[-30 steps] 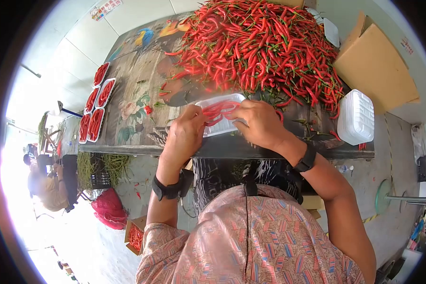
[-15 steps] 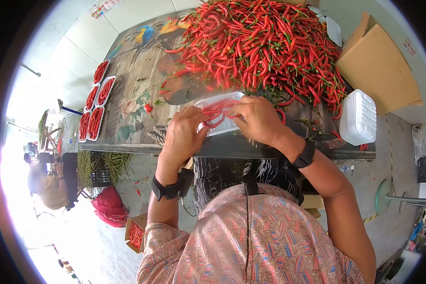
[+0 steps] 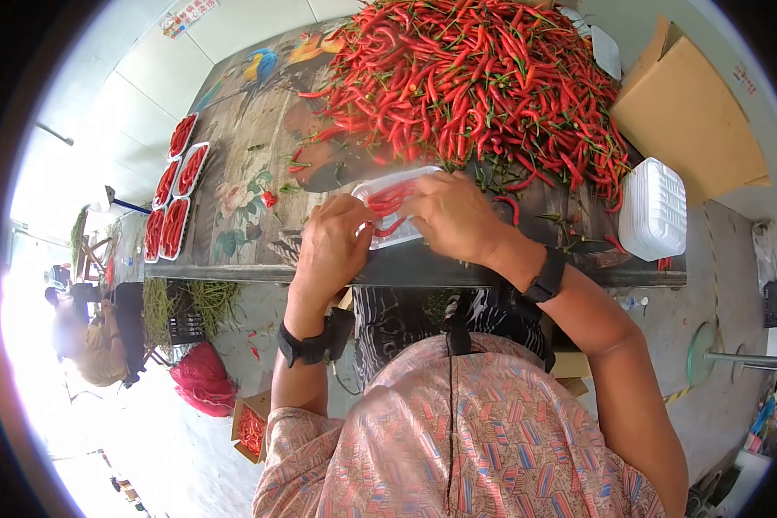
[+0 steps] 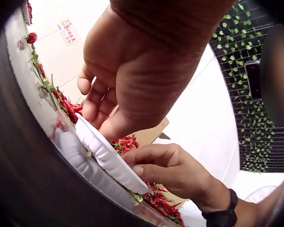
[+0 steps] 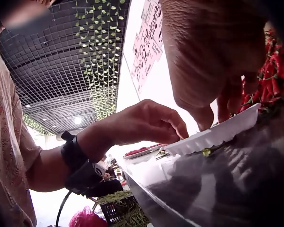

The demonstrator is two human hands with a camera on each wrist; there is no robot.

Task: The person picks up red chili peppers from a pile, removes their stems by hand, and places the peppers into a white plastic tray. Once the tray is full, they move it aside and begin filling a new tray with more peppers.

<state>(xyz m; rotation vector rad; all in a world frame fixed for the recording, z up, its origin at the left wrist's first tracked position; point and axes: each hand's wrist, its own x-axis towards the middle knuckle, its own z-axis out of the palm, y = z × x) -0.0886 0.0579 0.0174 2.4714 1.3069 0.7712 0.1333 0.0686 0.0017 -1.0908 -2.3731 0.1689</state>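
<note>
A white foam tray [image 3: 397, 176] with several red chili peppers [image 3: 387, 200] in it lies at the table's front edge. My left hand [image 3: 332, 242] is at the tray's left end, thumb and forefinger pinching the end of a curved red chili [image 3: 390, 229]. Over the tray's right side, my right hand [image 3: 457, 216] reaches in with bent fingers among the chilies; I cannot tell whether its blurred fingertips pinch one. In the left wrist view, the right thumb and forefinger come close to the tray's [image 4: 109, 153] rim. The tray's side wall hides the chilies in both wrist views.
A big heap of red chilies [image 3: 483, 86] covers the back of the table [image 3: 250, 173]. Filled trays [image 3: 174, 226] line the left edge. A stack of white trays [image 3: 653, 210] stands at the right, by a cardboard box [image 3: 695, 112]. A loose chili [image 3: 509, 207] lies beside my right hand.
My right hand has shifted slightly left and its fingers have moved further in over the tray. The chilies stretched between both hands now lie lower in the tray. My left hand has barely moved.
</note>
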